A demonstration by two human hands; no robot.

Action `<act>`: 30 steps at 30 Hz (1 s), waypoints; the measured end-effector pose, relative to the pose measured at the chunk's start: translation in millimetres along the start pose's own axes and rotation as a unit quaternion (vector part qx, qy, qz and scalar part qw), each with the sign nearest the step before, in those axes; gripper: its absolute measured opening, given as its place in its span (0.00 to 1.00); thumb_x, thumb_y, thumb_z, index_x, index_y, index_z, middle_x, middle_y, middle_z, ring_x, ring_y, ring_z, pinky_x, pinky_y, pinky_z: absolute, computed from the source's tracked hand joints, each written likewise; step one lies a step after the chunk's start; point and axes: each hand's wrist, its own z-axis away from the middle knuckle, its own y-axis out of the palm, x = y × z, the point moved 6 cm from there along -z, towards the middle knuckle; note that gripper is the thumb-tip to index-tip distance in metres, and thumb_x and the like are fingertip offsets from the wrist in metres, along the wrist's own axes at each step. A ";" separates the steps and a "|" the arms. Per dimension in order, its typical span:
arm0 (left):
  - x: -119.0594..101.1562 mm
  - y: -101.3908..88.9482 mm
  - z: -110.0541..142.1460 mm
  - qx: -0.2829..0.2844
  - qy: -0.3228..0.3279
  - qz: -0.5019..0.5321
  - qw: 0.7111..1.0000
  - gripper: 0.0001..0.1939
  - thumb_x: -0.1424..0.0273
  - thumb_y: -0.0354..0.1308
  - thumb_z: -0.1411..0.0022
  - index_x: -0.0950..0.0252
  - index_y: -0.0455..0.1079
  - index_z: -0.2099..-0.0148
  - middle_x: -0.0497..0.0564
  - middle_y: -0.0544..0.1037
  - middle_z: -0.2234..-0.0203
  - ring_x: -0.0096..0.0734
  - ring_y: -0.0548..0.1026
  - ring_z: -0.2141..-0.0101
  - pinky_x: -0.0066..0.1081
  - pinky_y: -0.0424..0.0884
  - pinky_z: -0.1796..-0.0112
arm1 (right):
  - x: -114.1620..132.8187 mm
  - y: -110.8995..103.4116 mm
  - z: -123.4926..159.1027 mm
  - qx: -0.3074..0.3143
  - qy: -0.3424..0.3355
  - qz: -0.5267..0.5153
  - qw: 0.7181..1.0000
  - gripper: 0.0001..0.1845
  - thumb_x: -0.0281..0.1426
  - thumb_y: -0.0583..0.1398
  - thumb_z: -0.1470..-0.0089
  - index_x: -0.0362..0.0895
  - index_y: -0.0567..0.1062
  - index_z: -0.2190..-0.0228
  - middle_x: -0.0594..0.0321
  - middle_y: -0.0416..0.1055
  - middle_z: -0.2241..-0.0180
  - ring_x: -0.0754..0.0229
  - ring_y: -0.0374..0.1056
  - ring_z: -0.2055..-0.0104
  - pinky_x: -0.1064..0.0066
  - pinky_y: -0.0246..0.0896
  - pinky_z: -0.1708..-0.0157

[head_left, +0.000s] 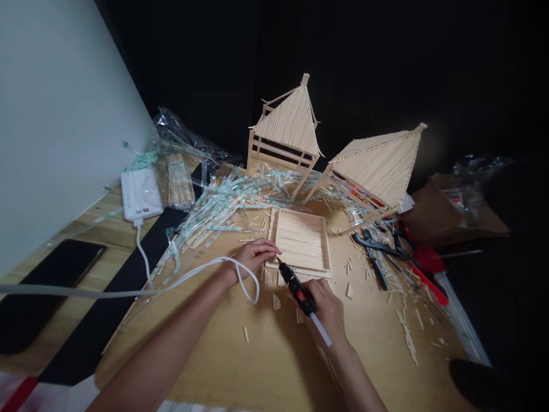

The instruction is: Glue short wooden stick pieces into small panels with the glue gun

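Observation:
My right hand (pixel 323 306) is wrapped round a black hot glue gun (pixel 295 287), with a pale glue stick (pixel 321 329) jutting from its back end. The gun's nozzle points up and left, close to the fingertips of my left hand (pixel 257 253). Those fingertips are pinched together at the near left corner of a square tray-like frame (pixel 302 240) made of thin wooden sticks. Whatever they pinch is too small to make out. Short bundles of cut sticks (pixel 277 301) lie just in front of the frame.
Two stick-built pavilions (pixel 285 123) with peaked roofs stand behind, the right one (pixel 377 166) tilted. Clear wrappers (pixel 223 194) and sticks lie around. Pliers (pixel 377 246) lie right. A white power bank (pixel 140 194), its cable (pixel 180 277) and a dark phone (pixel 51 286) are left.

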 end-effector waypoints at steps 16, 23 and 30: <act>6.2 -0.3 -0.4 0.003 0.004 -0.005 1.000 0.10 0.65 0.56 0.38 0.60 0.77 0.59 0.53 0.75 0.60 0.34 0.72 0.57 0.34 0.67 0.53 | 1.0 4.7 0.3 0.006 -0.008 0.015 1.000 0.04 0.28 0.58 0.46 0.46 0.68 0.72 0.64 0.68 0.74 0.58 0.62 0.68 0.71 0.52 0.72; 7.2 -0.2 -0.8 0.003 0.004 -0.005 1.000 0.10 0.64 0.57 0.39 0.61 0.77 0.60 0.53 0.76 0.60 0.34 0.72 0.57 0.35 0.67 0.52 | -0.7 10.4 1.4 0.011 -0.005 0.020 1.000 0.06 0.32 0.59 0.45 0.46 0.68 0.72 0.64 0.68 0.74 0.58 0.62 0.68 0.71 0.52 0.72; 8.5 0.0 -0.8 0.007 0.004 -0.002 1.000 0.11 0.64 0.56 0.38 0.61 0.77 0.59 0.53 0.75 0.60 0.34 0.72 0.56 0.34 0.67 0.53 | -5.4 14.2 3.6 0.020 0.001 0.021 1.000 0.04 0.29 0.58 0.45 0.46 0.68 0.72 0.64 0.68 0.74 0.57 0.62 0.67 0.71 0.51 0.71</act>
